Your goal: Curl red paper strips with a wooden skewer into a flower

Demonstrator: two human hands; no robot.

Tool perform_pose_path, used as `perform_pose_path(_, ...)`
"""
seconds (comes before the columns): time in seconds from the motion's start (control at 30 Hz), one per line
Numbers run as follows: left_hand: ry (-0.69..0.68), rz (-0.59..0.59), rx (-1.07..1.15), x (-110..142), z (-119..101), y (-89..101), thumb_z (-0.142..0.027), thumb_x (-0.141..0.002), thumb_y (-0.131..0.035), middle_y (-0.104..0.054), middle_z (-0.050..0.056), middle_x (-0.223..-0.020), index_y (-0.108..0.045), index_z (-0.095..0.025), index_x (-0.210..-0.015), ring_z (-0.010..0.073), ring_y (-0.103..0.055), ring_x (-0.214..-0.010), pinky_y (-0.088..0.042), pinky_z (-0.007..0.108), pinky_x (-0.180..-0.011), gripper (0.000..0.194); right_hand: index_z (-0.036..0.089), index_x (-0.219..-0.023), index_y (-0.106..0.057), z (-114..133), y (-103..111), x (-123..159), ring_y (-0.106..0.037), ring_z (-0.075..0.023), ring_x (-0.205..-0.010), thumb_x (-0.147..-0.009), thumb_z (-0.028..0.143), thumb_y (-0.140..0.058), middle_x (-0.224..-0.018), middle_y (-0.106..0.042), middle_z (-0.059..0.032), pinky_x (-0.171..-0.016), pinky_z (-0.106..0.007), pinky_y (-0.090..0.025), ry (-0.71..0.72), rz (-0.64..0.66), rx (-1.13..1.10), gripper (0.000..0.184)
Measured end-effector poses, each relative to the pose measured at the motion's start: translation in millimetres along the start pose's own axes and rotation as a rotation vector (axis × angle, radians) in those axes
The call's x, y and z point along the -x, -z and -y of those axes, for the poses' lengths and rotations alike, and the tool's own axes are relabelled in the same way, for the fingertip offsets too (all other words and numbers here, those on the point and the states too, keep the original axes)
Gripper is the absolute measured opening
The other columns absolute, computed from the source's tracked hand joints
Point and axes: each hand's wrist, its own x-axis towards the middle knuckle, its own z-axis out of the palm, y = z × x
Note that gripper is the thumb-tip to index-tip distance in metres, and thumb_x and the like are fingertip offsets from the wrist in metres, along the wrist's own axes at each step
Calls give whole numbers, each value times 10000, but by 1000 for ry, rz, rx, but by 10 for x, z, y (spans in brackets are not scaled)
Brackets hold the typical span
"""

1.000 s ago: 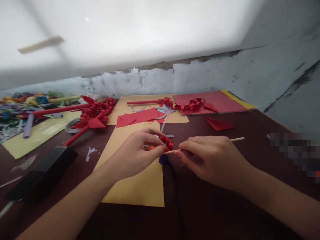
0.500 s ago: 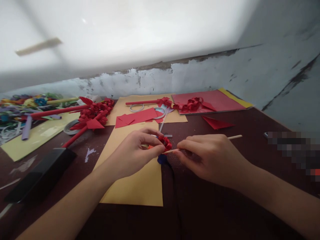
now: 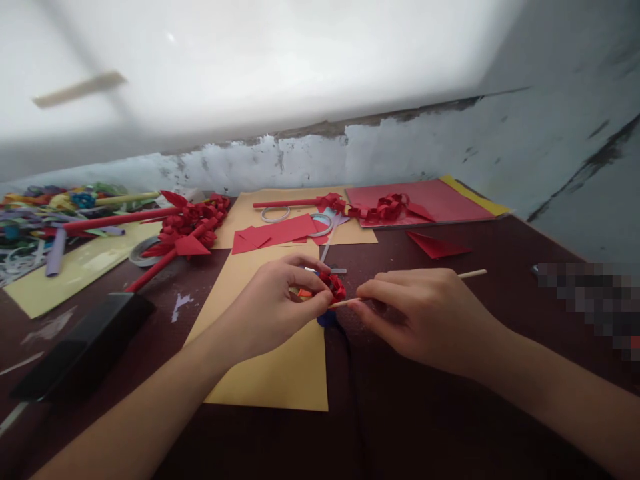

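Note:
My left hand (image 3: 273, 303) pinches a small curled red paper flower (image 3: 334, 285) at the end of a thin wooden stick (image 3: 473, 273). My right hand (image 3: 425, 317) grips the stick's middle, fingers closed round it; the stick's far end pokes out to the right. Both hands hover over the dark table (image 3: 450, 427), at the right edge of a tan paper sheet (image 3: 270, 373). A small blue thing (image 3: 326, 320) lies just under the flower.
Red paper flowers on red stems (image 3: 187, 227) lie at the back left beside a pile of coloured paper strips (image 3: 45, 213). Red paper pieces (image 3: 280, 233), tape rings (image 3: 275, 214) and a red sheet (image 3: 425, 200) lie behind. A black box (image 3: 83, 353) sits left. A wall rises behind.
Hardly anything has changed: my left fingers shifted slightly on the red flower, and the view wobbled a little.

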Motion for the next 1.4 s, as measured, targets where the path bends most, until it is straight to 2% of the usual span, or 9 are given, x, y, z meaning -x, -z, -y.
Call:
perform_pose_path(0.13,-17,16,-66,10,-4,0,-227,-906,-707,-716,59,-1184,-845,-229,-775,163,-727,-881,-555,193,-583,190,185,-870,-761,4,0,5,-636,-159,-592,-1010,316,-604,-684,-676,-4,-569,-318,-348,11,7,6,248)
perform_pose_path(0.33,-60,39,-115,28,12,4,-216,-897,-710,-713,59,-1175,-826,-224,-781,180,-732,-943,-566,194,-613,165,175,-843,-753,5,-11,9,-631,-162,-589,-1022,298,-592,-684,-676,-4,-568,-325,-349,56,-4,35,270)
perform_pose_path(0.8,-57,28,-94,26,-32,41,-221,-940,-686,-702,34,-1169,-836,-224,-811,101,-700,-841,-543,142,-611,198,176,-874,-754,32,-32,5,-633,-170,-613,-1005,288,-664,-714,-698,6,-596,-329,-387,64,-150,79,194)
perform_pose_path(1.0,-60,26,-69,26,-29,39,-202,-928,-698,-690,42,-1174,-838,-229,-818,128,-717,-930,-558,143,-635,180,168,-876,-765,61,-30,2,-634,-183,-622,-1010,286,-665,-719,-706,-9,-610,-344,-404,84,-202,113,205)
perform_pose_path(1.17,-80,26,-54,27,-24,41,-247,-963,-669,-667,59,-1261,-834,-232,-864,176,-703,-1044,-601,216,-710,193,169,-875,-763,68,-13,-9,-629,-180,-616,-1006,287,-680,-725,-713,-12,-613,-343,-421,89,-237,133,195)
perform_pose_path(1.27,-130,9,-78,16,-29,54,-252,-962,-681,-698,63,-1230,-827,-223,-872,209,-672,-1160,-599,298,-905,174,174,-873,-754,72,-5,-17,-647,-179,-640,-999,285,-696,-738,-719,-14,-631,-338,-440,94,-250,139,177)
perform_pose_path(1.33,-177,-16,-123,7,-34,62,-238,-952,-698,-725,55,-1185,-814,-218,-841,214,-645,-1220,-535,341,-1048,162,175,-872,-750,76,-1,-17,-651,-175,-647,-993,278,-705,-738,-717,-13,-639,-333,-450,94,-261,139,165)
perform_pose_path(1.4,-202,-36,-154,0,-37,67,-224,-945,-707,-733,44,-1183,-795,-215,-816,205,-648,-1215,-500,350,-1087,157,175,-873,-748,78,4,-15,-649,-169,-648,-987,267,-714,-737,-716,-10,-638,-327,-455,96,-276,136,151)
